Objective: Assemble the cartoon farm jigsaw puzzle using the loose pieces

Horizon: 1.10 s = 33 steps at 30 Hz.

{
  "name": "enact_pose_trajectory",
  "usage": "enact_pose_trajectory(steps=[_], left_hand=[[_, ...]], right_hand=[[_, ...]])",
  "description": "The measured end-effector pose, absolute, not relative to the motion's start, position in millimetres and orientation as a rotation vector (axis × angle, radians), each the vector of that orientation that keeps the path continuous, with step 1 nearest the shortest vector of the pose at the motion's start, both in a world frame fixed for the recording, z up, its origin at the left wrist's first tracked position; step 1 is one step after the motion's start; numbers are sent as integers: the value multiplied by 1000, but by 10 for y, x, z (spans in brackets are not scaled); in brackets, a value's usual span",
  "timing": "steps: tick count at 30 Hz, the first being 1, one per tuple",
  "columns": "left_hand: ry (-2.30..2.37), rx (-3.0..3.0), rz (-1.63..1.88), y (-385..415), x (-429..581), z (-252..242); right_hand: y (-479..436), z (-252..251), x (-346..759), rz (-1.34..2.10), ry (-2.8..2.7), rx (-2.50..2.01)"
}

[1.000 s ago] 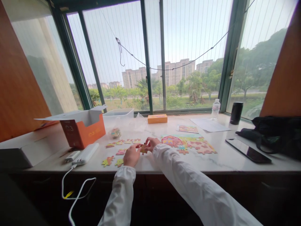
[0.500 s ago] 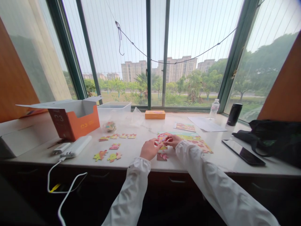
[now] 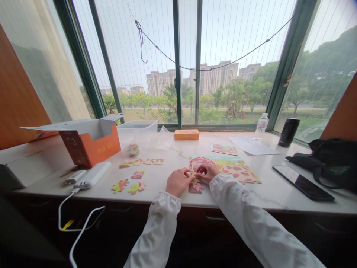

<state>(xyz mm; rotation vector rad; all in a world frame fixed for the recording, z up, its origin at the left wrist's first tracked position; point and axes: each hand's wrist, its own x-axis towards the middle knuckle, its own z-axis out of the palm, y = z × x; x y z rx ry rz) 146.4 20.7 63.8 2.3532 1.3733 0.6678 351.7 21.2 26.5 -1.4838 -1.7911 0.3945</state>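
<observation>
My left hand (image 3: 178, 181) and my right hand (image 3: 208, 172) meet at the lower left of a partly joined jigsaw puzzle (image 3: 241, 171). The puzzle shows a red barn and a brown-spotted pattern. Fingers of both hands are pinched together at a small yellow-green puzzle piece, mostly hidden behind them. Just below the fingertips lies a pink and brown puzzle piece (image 3: 196, 188). Loose puzzle pieces rest to the left: a pink one (image 3: 137, 174), an orange-green one (image 3: 120, 185), a yellow-green one (image 3: 136, 187) and a row of joined pieces (image 3: 149, 161).
Behind the puzzle lie a picture card (image 3: 224, 149) and white paper (image 3: 252, 145). An orange box (image 3: 186, 134), clear tub (image 3: 138, 128) and open carton (image 3: 104, 144) stand farther back. A power bank (image 3: 93, 175) is left; a phone (image 3: 302, 183), black bottle (image 3: 289, 132) and water bottle (image 3: 261, 125) are right.
Both hands have lowered slightly toward the puzzle's lower-left part, and more of the barn shows above them. The whole view has shifted a little.
</observation>
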Motion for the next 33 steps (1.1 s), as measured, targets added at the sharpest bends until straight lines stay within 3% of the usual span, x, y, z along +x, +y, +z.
enact_pose_trajectory(steps=[33], left_hand=[[1433,2769,579,-47,1482,583]], right_hand=[[211,307,3443,139,-1764,-1674]])
